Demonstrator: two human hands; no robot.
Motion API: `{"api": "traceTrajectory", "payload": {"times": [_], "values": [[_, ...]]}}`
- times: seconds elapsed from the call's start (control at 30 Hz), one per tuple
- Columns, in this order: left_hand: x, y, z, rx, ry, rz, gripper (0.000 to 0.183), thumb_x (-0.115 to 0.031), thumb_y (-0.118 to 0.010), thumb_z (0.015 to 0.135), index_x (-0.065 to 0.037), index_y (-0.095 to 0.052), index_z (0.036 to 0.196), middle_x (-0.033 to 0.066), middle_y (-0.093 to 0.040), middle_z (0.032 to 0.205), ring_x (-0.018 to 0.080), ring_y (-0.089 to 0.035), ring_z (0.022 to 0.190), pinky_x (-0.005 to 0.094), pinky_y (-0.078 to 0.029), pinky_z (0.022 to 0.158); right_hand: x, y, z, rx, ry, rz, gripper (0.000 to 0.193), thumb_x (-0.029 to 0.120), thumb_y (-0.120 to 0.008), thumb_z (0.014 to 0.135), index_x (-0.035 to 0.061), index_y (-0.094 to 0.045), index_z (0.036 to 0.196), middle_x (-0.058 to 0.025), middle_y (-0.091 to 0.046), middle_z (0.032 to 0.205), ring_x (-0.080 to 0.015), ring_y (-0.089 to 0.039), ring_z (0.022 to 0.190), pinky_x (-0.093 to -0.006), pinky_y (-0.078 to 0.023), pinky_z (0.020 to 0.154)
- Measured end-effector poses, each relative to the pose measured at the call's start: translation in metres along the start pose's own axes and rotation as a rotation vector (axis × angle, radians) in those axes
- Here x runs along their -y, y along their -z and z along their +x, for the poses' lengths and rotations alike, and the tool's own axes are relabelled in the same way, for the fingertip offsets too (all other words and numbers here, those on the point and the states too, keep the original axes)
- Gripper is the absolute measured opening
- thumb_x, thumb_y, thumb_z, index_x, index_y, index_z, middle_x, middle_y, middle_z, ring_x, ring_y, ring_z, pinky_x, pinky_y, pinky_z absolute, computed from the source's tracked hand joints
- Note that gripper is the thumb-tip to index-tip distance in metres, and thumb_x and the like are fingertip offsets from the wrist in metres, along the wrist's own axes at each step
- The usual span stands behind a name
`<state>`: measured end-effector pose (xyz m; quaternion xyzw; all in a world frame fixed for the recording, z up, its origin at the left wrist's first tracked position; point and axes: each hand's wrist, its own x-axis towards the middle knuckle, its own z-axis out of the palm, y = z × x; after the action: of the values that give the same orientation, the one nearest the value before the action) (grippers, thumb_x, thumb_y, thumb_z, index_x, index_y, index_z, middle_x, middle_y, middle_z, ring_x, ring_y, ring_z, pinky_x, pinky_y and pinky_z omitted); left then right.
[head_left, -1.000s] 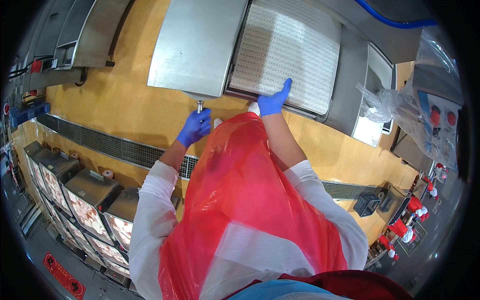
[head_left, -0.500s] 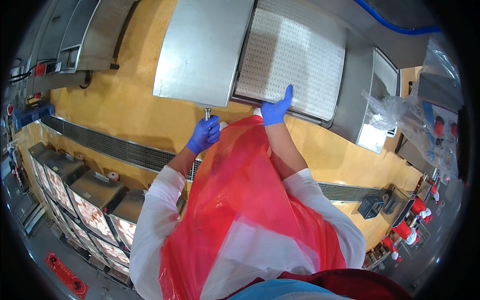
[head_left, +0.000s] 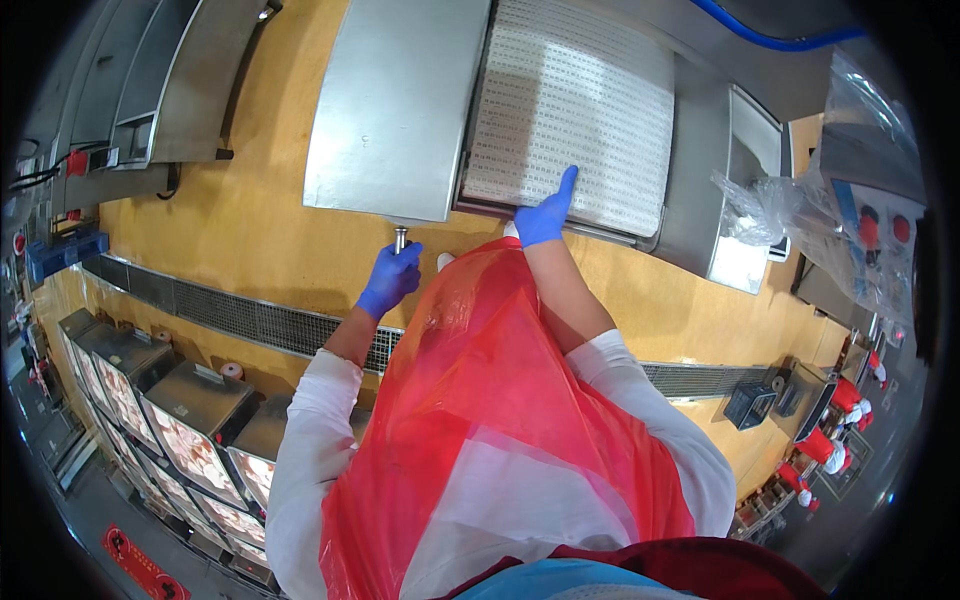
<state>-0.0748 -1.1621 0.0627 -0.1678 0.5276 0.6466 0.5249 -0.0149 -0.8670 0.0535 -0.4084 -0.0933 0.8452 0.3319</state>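
In a blue glove, my left hand (head_left: 388, 280) is closed round a short metal handle (head_left: 401, 239) at the near edge of a flat steel cover (head_left: 385, 110). My right hand (head_left: 542, 220), also gloved in blue, rests at the near edge of a pale, textured conveyor belt (head_left: 575, 100). One digit of it stretches out over the belt, apart from the rest. The other fingers of that hand are partly hidden, and nothing loose shows in it. A red plastic apron (head_left: 480, 330) hangs over my white sleeves and front.
Steel racks with trays of pale pieces (head_left: 190, 440) stand at the lower left. A floor drain grating (head_left: 240, 310) crosses behind my arms. Crumpled clear plastic (head_left: 780, 210) hangs at the right, by a panel with red buttons. People in red and white (head_left: 835, 455) are far right.
The cover and conveyor have shifted slightly left in view, both hands with them. My left hand sits a little lower and further left, still round the handle.
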Motion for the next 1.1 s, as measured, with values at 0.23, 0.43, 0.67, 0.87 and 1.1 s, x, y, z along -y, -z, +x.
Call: {"api": "traceTrajectory", "payload": {"times": [0.23,0.43,0.67,0.87,1.1], "values": [[0.021,-0.025,0.014,0.063,-0.032,-0.228,0.028,-0.021,-0.067,0.099,-0.019,-0.045,0.082,-0.0060,-0.035,0.056,0.0091,-0.033,0.039,0.0294,-0.023,0.038,-0.003,-0.005,0.005,-0.105,0.045,0.032,0.073,0.054,-0.065,0.098,0.0155,-0.043,0.156,-0.0079,-0.051,0.155,-0.0322,-0.048,0.139,-0.0497,-0.033,0.120],[0.024,-0.014,0.017,-0.001,-0.038,-0.143,0.027,-0.019,-0.065,0.100,-0.019,-0.045,0.081,-0.0062,-0.034,0.055,0.0094,-0.032,0.038,0.0294,-0.021,0.037,-0.007,0.004,0.014,-0.075,0.046,0.061,0.074,0.050,-0.068,0.097,0.0147,-0.042,0.157,-0.0086,-0.054,0.151,-0.0321,-0.052,0.136,-0.0497,-0.038,0.117],[0.020,-0.039,0.000,-0.142,-0.059,-0.119,0.023,-0.019,-0.068,0.098,-0.017,-0.049,0.086,-0.0067,-0.038,0.059,0.0085,-0.034,0.040,0.0282,-0.023,0.038,-0.002,0.008,0.000,-0.109,-0.009,0.026,0.080,0.054,-0.071,0.094,0.0140,-0.042,0.157,-0.0092,-0.054,0.151,-0.0328,-0.052,0.134,-0.0492,-0.038,0.117],[0.017,-0.035,0.001,-0.094,-0.103,-0.124,0.026,-0.019,-0.070,0.097,-0.016,-0.049,0.082,-0.0071,-0.039,0.059,0.0073,-0.035,0.040,0.0277,-0.024,0.038,0.001,0.002,0.001,-0.105,0.041,-0.012,0.079,0.057,-0.068,0.095,0.0149,-0.042,0.156,-0.0091,-0.053,0.152,-0.0333,-0.050,0.136,-0.0501,-0.037,0.117],[0.021,-0.028,-0.001,-0.087,-0.112,-0.079,0.024,-0.021,-0.066,0.100,-0.018,-0.049,0.083,-0.0077,-0.038,0.060,0.0067,-0.036,0.042,0.0267,-0.025,0.039,0.001,0.007,0.005,-0.121,-0.041,-0.024,0.083,0.061,-0.070,0.092,0.0164,-0.043,0.156,-0.0077,-0.052,0.153,-0.0327,-0.050,0.136,-0.0499,-0.035,0.118]]}}
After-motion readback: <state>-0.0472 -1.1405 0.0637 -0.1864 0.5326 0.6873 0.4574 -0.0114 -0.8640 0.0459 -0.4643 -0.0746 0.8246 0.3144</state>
